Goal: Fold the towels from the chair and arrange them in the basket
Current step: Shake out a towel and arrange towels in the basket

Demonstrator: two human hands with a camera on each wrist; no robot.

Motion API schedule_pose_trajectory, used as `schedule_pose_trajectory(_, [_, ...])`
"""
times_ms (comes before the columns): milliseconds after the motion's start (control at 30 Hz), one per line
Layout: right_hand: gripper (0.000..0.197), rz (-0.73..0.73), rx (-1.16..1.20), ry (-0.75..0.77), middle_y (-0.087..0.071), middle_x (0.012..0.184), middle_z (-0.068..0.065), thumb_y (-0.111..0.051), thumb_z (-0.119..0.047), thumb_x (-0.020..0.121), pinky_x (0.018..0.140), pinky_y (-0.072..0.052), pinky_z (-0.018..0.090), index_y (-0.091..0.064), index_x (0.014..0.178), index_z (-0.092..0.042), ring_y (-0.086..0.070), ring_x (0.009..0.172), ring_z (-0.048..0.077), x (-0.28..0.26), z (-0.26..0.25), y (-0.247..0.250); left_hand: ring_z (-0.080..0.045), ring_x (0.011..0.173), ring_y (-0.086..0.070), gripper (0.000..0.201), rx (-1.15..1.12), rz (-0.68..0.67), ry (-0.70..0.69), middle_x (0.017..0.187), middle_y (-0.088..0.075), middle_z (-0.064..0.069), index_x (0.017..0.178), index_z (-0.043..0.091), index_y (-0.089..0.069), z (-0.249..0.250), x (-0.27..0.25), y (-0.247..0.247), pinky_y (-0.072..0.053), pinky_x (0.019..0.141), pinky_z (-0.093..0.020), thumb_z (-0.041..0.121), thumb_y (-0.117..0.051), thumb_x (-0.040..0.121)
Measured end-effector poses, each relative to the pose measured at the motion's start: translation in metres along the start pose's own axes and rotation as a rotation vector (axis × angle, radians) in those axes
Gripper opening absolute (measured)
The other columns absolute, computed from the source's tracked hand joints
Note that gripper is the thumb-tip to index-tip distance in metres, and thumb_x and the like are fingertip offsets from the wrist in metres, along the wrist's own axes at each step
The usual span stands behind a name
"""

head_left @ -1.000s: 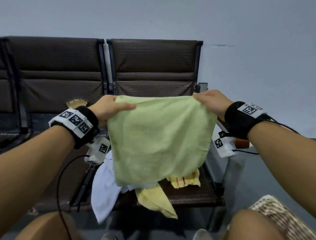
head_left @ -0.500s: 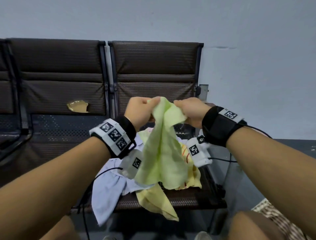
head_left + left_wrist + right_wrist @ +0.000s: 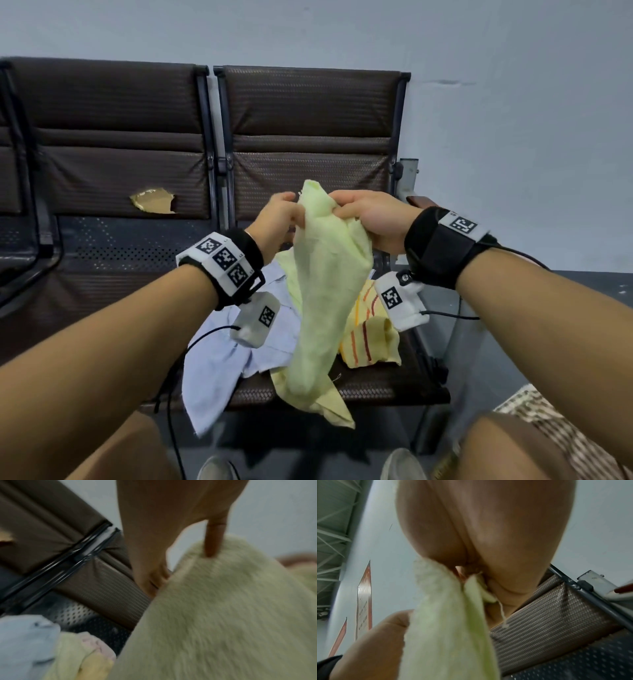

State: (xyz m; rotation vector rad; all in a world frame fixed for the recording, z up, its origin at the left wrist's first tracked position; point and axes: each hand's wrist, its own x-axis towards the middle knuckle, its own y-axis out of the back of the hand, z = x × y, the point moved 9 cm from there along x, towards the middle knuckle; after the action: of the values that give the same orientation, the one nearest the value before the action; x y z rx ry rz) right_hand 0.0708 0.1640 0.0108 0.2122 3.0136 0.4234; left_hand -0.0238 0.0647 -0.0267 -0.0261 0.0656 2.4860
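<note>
Both hands — left hand (image 3: 279, 219), right hand (image 3: 371, 219) — pinch green towel (image 3: 322, 291), hanging lengthwise downward.

The green towel (image 3: 325, 274) is a soft, fuzzy, matt cloth with a frayed thread at its edge. Below it on the chair (image 3: 308, 137), at about 7 o'clock, the pale blue cloth (image 3: 219, 359) looks thinner and smoother; at 4 o'clock the striped yellow towel (image 3: 370, 339) is matt with a coarse weave. The chair back is a dark brown textured woven fabric, its frame glossy black metal, its seat perforated metal. At 5 o'clock the basket (image 3: 548, 431) is woven wicker. The wall (image 3: 513, 102) is smooth and matt.
</note>
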Motion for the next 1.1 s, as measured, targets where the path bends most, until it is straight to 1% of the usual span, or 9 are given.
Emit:
schedule_pose_trajectory(67, [0.033, -0.026, -0.007, 0.012, -0.065, 0.106, 0.015, -0.045, 0.003, 0.096, 0.079, -0.054, 0.029, -0.062, 0.123, -0.001, -0.062, 0.091, 0.021, 0.004, 0.001, 0.003, -0.035, 0.093, -0.046, 0.041, -0.035, -0.247, 0.063, 0.103, -0.051, -0.02, 0.112, -0.001, -0.06, -0.005, -0.001, -0.013, -0.038, 0.087, -0.044, 0.013, -0.055, 0.075])
schedule_pose_trajectory(167, [0.026, -0.016, -0.128, -0.006, -0.073, 0.104, 0.008, -0.069, -0.015, 0.091, 0.078, -0.059, 0.031, -0.067, 0.116, -0.008, -0.071, 0.088, 0.021, 0.01, 0.007, 0.02, -0.027, 0.107, -0.065, 0.039, -0.076, -0.348, 0.097, 0.123, -0.067, -0.012, 0.128, 0.005, -0.063, -0.008, 0.001, -0.013, -0.052, 0.093, -0.034, 0.014, -0.057, 0.09])
schedule_pose_trajectory(333, [0.016, 0.153, -0.768, -0.11, -0.073, 0.081, 0.003, -0.079, -0.026, 0.079, 0.063, -0.053, 0.026, -0.077, 0.086, -0.012, -0.067, 0.071, 0.018, 0.027, 0.023, 0.069, -0.028, 0.093, -0.069, 0.028, 0.086, -0.045, -0.017, 0.114, -0.07, -0.017, 0.115, 0.005, -0.063, -0.004, 0.035, 0.011, -0.057, 0.083, -0.04, 0.01, -0.07, 0.089])
schedule_pose_trajectory(433, [0.022, 0.382, -0.668, -0.006, -0.07, 0.081, 0.014, -0.067, -0.028, 0.087, 0.073, -0.056, 0.036, -0.072, 0.079, -0.008, -0.066, 0.075, 0.027, 0.036, 0.013, 0.093, -0.026, 0.086, -0.064, 0.015, 0.125, 0.171, -0.199, 0.097, -0.067, -0.015, 0.093, 0.01, -0.061, 0.019, 0.048, 0.023, -0.055, 0.073, -0.038, 0.0, -0.07, 0.086])
schedule_pose_trajectory(500, [0.031, 0.498, -0.559, 0.102, -0.07, 0.091, 0.021, -0.061, -0.028, 0.091, 0.081, -0.055, 0.045, -0.069, 0.092, 0.002, -0.066, 0.085, 0.036, 0.04, 0.003, 0.101, -0.026, 0.088, -0.067, 0.016, 0.108, 0.283, -0.281, 0.1, -0.069, -0.01, 0.098, 0.008, -0.066, 0.036, 0.053, 0.032, -0.058, 0.076, -0.037, 0.001, -0.07, 0.084])
schedule_pose_trajectory(667, [0.032, 0.555, -0.422, 0.263, -0.066, 0.093, 0.015, -0.055, -0.031, 0.096, 0.08, -0.05, 0.043, -0.063, 0.1, 0.0, -0.06, 0.085, 0.03, 0.045, -0.003, 0.097, -0.022, 0.086, -0.069, 0.015, 0.066, 0.269, -0.337, 0.093, -0.073, -0.009, 0.089, 0.014, -0.072, 0.048, 0.057, 0.043, -0.059, 0.081, -0.038, 0.004, -0.075, 0.078])
schedule_pose_trajectory(900, [0.025, 0.151, -0.271, -0.081, -0.071, 0.108, 0.018, -0.053, -0.02, 0.099, 0.079, -0.059, 0.042, -0.07, 0.11, -0.005, -0.069, 0.092, 0.028, 0.041, 0.13, 0.04, -0.024, 0.08, -0.056, 0.012, 0.295, -0.051, 0.055, 0.073, -0.061, -0.003, 0.083, -0.001, -0.062, -0.088, 0.025, 0.026, -0.048, 0.068, -0.031, -0.012, -0.064, 0.081])
schedule_pose_trajectory(1033, [0.029, -0.097, -0.286, -0.456, -0.065, 0.103, 0.015, -0.056, -0.016, 0.098, 0.07, -0.061, 0.036, -0.062, 0.121, -0.001, -0.068, 0.083, 0.025, 0.014, 0.22, 0.0, -0.034, 0.1, -0.067, 0.024, 0.455, -0.328, 0.413, 0.108, -0.07, -0.016, 0.114, 0.0, -0.065, -0.181, -0.013, 0.011, -0.057, 0.09, -0.043, 0.0, -0.06, 0.091])
schedule_pose_trajectory(1100, [0.03, -0.173, -0.268, -0.577, -0.061, 0.091, 0.019, -0.055, -0.014, 0.098, 0.058, -0.056, 0.032, -0.058, 0.121, 0.005, -0.064, 0.068, 0.026, 0.001, 0.245, -0.013, -0.035, 0.105, -0.068, 0.031, 0.466, -0.428, 0.52, 0.117, -0.07, -0.017, 0.122, 0.004, -0.063, -0.206, -0.026, 0.006, -0.059, 0.086, -0.043, 0.002, -0.061, 0.091])
